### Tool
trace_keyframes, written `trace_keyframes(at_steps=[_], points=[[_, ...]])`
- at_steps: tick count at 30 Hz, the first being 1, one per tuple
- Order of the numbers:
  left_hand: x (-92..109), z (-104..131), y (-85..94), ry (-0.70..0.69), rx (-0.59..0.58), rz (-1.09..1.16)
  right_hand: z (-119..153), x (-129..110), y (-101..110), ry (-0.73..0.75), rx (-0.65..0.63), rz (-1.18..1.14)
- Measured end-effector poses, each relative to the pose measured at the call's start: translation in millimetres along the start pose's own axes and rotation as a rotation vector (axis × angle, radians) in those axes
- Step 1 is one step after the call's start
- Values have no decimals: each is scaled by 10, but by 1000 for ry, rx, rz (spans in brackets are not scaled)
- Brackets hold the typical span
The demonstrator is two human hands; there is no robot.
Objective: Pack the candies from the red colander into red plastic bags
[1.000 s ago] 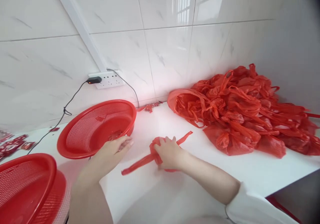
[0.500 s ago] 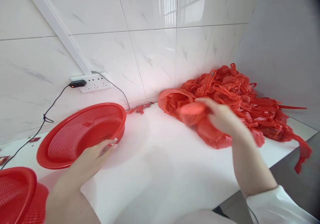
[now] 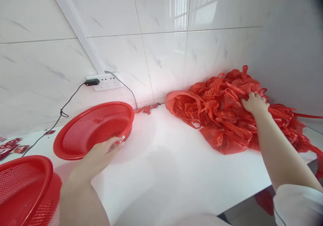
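On the right, my right hand rests on the upper part of a heap of red plastic bags, its fingers curled into the plastic of one bag. The bags look filled and knotted. My left hand is at the near right rim of a red mesh basket, its thumb and fingers pinched on a small white piece. A few small bits lie at the bottom of this basket.
A second red basket stands at the lower left. Red packets lie behind it. A power strip with a black cable is on the tiled wall. Red scraps lie along the wall.
My right hand has moved right and back onto the heap; the red bag it held now lies at the heap's front. The view has shifted slightly. My left hand remains by the basket rim.
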State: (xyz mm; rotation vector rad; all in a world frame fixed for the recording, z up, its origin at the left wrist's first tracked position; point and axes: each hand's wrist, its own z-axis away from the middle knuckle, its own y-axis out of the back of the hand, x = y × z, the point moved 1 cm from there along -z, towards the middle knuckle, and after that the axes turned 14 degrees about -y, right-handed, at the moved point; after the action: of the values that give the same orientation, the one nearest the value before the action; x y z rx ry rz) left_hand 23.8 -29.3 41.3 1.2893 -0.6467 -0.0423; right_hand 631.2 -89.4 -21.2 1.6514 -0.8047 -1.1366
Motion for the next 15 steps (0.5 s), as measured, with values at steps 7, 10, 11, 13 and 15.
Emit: trace_keyframes(at_steps=[7,10,11,13,15], points=[[78,1,-26,7,2,-39,395,-216,352,-93,267,26],[133,1,-44,-2,-27,-43,873,-524,473,94,350,-109],[149,-1,-54,-6,-33,-41,1030,-647,472,141,312,-136],[178,-6,-81,-18,-42,-34,1308,-918,393,265,168,-181],[201,-8,-111,-35,-59,-22,1518,-1191,205,336,-21,-187]])
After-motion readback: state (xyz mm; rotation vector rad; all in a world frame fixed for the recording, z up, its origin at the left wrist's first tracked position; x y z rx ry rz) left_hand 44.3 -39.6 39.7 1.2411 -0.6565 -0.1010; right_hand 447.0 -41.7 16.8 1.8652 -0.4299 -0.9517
